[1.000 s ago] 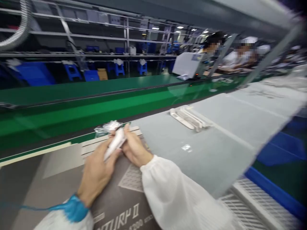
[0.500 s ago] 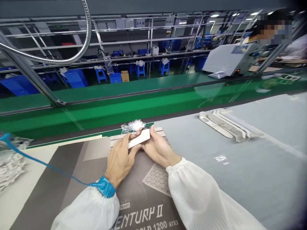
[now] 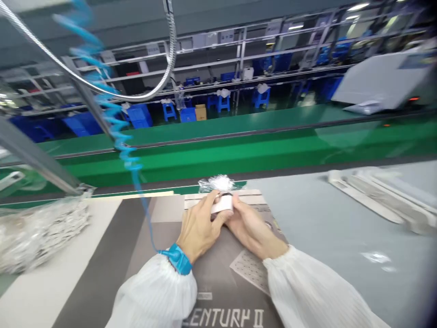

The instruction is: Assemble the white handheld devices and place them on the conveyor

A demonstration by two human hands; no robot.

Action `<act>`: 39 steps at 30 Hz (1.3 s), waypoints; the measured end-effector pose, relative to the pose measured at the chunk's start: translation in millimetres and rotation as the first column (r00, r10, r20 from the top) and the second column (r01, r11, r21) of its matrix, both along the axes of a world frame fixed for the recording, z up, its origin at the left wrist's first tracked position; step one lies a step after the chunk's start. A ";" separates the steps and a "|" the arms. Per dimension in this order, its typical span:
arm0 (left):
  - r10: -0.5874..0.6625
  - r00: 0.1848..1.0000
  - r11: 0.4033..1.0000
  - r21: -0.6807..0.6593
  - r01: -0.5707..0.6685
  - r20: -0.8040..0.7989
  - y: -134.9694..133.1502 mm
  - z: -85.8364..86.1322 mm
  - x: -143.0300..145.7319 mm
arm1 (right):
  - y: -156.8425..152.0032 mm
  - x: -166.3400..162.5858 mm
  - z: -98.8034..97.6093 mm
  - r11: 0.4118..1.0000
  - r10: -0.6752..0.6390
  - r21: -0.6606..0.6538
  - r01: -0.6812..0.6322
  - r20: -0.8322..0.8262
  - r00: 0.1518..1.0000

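Left grip point(image 3: 200, 228), right grip point(image 3: 251, 230): box-edge piece point(image 3: 221, 206)

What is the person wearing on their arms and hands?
The left hand and right hand are bare, no gloves. The left sleeve and right sleeve are puffy, white, finely striped, with gathered cuffs. A bright blue strap wraps the left wrist, and a curly blue cable runs up from it.

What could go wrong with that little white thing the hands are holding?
The little white piece is pinched by fingertips of the left hand and right hand, so it might slip onto the printed box. The blue coiled cord from the wrist strap hangs close and could snag. The crinkly clear wrap lies by the green belt and might slide onto it.
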State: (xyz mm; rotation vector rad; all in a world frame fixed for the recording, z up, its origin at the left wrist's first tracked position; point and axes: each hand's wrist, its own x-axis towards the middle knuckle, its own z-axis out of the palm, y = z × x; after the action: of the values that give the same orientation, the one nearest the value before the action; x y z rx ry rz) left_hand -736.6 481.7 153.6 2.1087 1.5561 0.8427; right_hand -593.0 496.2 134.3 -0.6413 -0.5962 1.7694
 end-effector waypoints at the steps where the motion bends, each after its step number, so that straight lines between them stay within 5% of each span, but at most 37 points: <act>1: 0.013 0.999 0.996 -0.093 -0.009 0.038 4.0 0.7 -9.7 | 2.3 2.3 -2.2 1.000 -0.023 -0.004 0.023 0.043 0.999; 4: 0.185 0.964 0.932 -0.345 -0.112 0.189 25.7 5.6 -43.5 | 11.4 10.0 -11.0 0.997 -0.049 -0.043 0.057 0.151 0.987; 6: 0.340 0.918 0.889 -0.389 -0.243 0.205 49.2 13.1 -65.6 | 15.3 13.1 -14.7 0.998 -0.025 -0.055 0.036 0.190 0.981; 11: 0.526 0.844 0.834 -0.255 -0.489 0.103 119.7 36.6 -99.7 | 11.0 12.1 -11.1 0.999 -0.029 -0.031 0.038 0.231 0.973; 15: 0.616 0.787 0.781 -0.146 -0.607 0.019 142.4 39.6 -101.3 | 8.6 10.3 -8.7 0.995 -0.065 -0.066 0.080 0.212 0.975; 29: 0.323 0.946 0.946 -0.032 -0.324 -0.010 17.7 -21.6 0.9 | 7.4 15.8 -6.0 0.995 -0.031 -0.083 0.048 0.195 0.980; 39: 0.292 0.954 0.956 0.019 -0.292 -0.064 13.0 -24.0 3.0 | 5.4 19.2 -7.6 0.999 -0.013 -0.047 0.027 0.282 0.959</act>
State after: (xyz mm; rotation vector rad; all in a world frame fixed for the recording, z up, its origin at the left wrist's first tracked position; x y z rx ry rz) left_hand -733.6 494.7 129.7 1.9581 1.9358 0.8840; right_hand -573.8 501.6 126.7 -0.9414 -0.7379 1.6907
